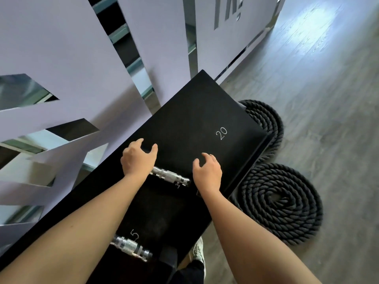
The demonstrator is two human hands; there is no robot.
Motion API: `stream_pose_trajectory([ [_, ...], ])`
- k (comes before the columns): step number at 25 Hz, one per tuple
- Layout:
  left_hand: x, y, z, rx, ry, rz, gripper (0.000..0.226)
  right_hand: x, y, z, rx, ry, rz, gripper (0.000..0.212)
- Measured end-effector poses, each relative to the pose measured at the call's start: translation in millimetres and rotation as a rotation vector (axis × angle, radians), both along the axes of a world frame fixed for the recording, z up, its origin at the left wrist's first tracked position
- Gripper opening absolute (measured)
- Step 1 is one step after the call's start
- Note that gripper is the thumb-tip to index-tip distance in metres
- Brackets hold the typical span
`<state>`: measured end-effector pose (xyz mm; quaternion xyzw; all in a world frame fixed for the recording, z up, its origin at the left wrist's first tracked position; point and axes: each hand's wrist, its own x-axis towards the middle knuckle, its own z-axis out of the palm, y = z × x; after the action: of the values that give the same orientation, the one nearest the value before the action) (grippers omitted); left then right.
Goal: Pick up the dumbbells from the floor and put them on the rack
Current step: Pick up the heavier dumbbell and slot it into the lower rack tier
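Observation:
A black rack point(184, 111) runs diagonally along the wall, and its top face bears a white "20" point(221, 133). Lower on the rack lies a dumbbell with a chrome handle point(170, 177) and black ends. A second dumbbell's chrome handle point(131, 248) sits nearer me beside a white "5". My left hand point(137, 158) hovers over the far end of the first handle with its fingers curled and spread. Past the other end of that handle, my right hand point(207, 171) is held the same way. Neither hand grips anything.
Two coiled black battle ropes point(281, 203) point(264, 119) lie on the grey wood floor to the right of the rack. A pale wall with mirror strips point(61, 58) stands right behind the rack. My shoe point(198, 253) shows at the rack's near end.

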<state>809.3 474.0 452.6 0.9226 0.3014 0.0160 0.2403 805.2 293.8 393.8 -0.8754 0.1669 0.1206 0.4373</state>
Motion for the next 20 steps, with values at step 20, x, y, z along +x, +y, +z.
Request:
stream_pose_trajectory([
  [20, -245.1, -160.2, 222.7, 0.557, -0.425, -0.176, 0.09, -139.6, -186.3, 268.9, -0.465, -0.798, 0.488, 0.079],
])
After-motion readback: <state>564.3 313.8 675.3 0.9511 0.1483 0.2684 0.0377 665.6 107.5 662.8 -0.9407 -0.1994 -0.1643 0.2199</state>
